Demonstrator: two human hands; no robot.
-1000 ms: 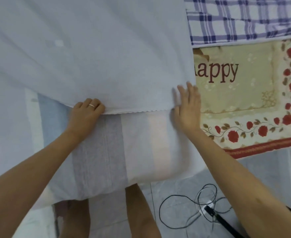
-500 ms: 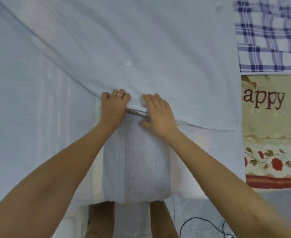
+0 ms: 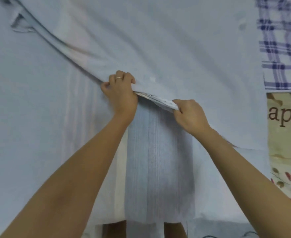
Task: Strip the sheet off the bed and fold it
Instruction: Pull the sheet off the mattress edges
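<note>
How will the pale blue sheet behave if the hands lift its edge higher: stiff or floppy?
Probably floppy: the sheet already creases toward the left hand, with a long fold running up to the left. It seems light, since both hands, the right hand included, raise its edge by pinching alone. The layered edge between them may slip apart.

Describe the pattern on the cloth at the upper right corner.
The cloth is a blue-and-white plaid check, seen in the head view, though blurred.
</note>
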